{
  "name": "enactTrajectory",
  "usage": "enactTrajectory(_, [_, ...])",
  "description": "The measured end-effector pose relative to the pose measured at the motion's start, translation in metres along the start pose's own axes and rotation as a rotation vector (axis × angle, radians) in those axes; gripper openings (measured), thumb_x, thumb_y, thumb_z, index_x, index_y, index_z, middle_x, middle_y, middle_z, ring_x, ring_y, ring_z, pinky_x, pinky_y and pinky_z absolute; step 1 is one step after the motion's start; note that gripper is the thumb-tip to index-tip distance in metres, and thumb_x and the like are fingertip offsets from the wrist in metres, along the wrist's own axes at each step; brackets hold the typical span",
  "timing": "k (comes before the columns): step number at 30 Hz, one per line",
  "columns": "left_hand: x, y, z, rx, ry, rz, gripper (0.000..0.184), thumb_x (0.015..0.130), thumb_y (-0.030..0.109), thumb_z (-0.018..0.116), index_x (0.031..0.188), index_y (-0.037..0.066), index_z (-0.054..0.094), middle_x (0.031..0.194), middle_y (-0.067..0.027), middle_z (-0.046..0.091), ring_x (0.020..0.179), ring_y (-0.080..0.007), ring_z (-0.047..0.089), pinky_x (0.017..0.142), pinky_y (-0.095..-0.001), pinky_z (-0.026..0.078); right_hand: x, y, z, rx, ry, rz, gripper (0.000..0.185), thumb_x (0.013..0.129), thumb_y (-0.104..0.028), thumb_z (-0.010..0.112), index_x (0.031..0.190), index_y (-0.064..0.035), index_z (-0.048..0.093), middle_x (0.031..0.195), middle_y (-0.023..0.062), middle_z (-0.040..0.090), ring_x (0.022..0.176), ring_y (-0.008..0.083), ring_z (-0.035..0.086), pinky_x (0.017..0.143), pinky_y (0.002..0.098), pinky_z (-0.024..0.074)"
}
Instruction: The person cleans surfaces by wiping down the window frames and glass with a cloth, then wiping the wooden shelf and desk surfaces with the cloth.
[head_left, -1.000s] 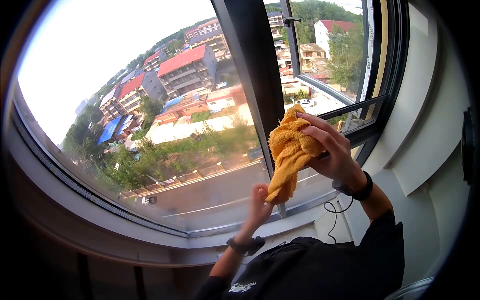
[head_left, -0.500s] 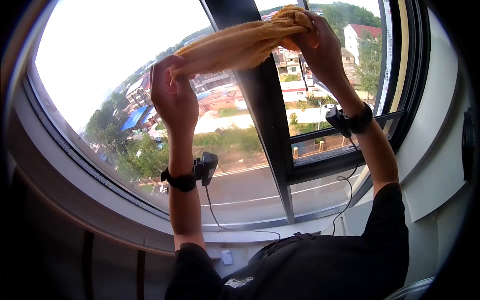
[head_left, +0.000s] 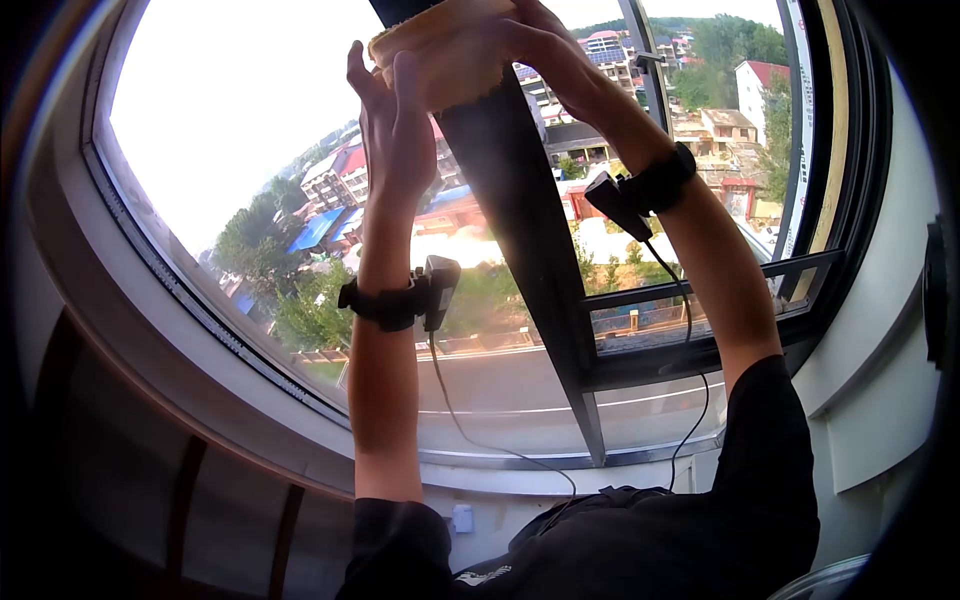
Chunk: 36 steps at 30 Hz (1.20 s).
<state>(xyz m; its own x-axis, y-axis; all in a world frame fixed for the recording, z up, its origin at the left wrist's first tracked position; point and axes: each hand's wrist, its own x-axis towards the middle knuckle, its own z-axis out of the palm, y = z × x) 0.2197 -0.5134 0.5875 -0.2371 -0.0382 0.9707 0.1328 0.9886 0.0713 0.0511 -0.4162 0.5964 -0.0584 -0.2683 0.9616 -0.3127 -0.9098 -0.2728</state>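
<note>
Cloth of fluffy orange-tan fabric (head_left: 455,65) is raised before the black window post (head_left: 518,195), at the top of my head view. My right hand (head_left: 562,65) grips its right end; my left hand (head_left: 397,140) meets its left end, closure undeterminable to me.

The cloth (head_left: 455,55) is tan-orange; the window frame (head_left: 505,175) and wristbands (head_left: 384,304) are black.

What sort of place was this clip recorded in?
Likely a room on an upper floor: a dark window frame stands ahead, and beyond it a road and red-roofed buildings are seen from above.
</note>
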Motion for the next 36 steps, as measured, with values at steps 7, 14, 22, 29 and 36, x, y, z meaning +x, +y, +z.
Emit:
enactTrajectory(7, [-0.002, 0.033, 0.032, -0.141, 0.073, 0.035, 0.036, 0.103, 0.03, 0.057, 0.126, 0.002, 0.054, 0.105, -0.0135, 0.062, 0.091, -0.0208, 0.063, 0.085, -0.039, 0.057, -0.012, 0.003, 0.013, -0.3, 0.121, -0.128, 0.049, 0.096, -0.026, 0.066, 0.136, -0.0035, 0.051, 0.124, 0.0122, 0.061, 0.113, 0.0209, 0.06, 0.094, 0.0351, 0.0512])
enactTrajectory(14, [-0.074, -0.001, 0.044, 0.27, 0.053, 0.063, 0.078, 0.104, 0.027, 0.055, 0.157, 0.0, 0.005, 0.143, -0.0285, 0.035, 0.135, -0.0413, 0.043, 0.109, -0.0508, 0.038, -0.074, 0.01, 0.015, -0.488, 0.231, -0.075, 0.049, 0.09, -0.021, 0.073, 0.133, -0.0049, 0.056, 0.12, 0.0183, 0.067, 0.111, 0.032, 0.066, 0.093, 0.0398, 0.0534])
enactTrajectory(22, [-0.241, 0.017, 0.074, 0.222, -0.015, -0.107, 0.083, 0.096, 0.014, 0.064, 0.153, -0.013, 0.01, 0.148, -0.0355, 0.029, 0.134, -0.0516, 0.035, 0.112, -0.0568, 0.03, -0.22, 0.025, 0.021, -0.632, 0.099, 0.077, 0.07, 0.081, -0.001, 0.075, 0.143, -0.0028, 0.044, 0.127, 0.0228, 0.059, 0.115, 0.0397, 0.063, 0.092, 0.0422, 0.0546])
enactTrajectory(29, [-0.187, 0.011, 0.059, 0.344, -0.047, 0.031, 0.098, 0.095, 0.015, 0.065, 0.155, -0.008, -0.009, 0.144, -0.0383, 0.027, 0.129, -0.0533, 0.035, 0.11, -0.0634, 0.027, -0.182, 0.018, 0.017, -0.643, 0.14, 0.106, 0.062, 0.081, -0.01, 0.079, 0.137, -0.0001, 0.053, 0.12, 0.0239, 0.066, 0.111, 0.0396, 0.066, 0.09, 0.0429, 0.0552])
enactTrajectory(36, [-0.032, 0.027, 0.016, 0.162, -0.048, -0.16, 0.082, 0.099, 0.033, 0.061, 0.153, -0.008, 0.013, 0.136, -0.0337, 0.04, 0.128, -0.0481, 0.041, 0.109, -0.0566, 0.033, -0.042, -0.018, 0.015, -0.481, 0.149, 0.09, 0.047, 0.093, -0.02, 0.068, 0.135, -0.0026, 0.054, 0.121, 0.02, 0.069, 0.113, 0.0269, 0.067, 0.093, 0.0387, 0.0539])
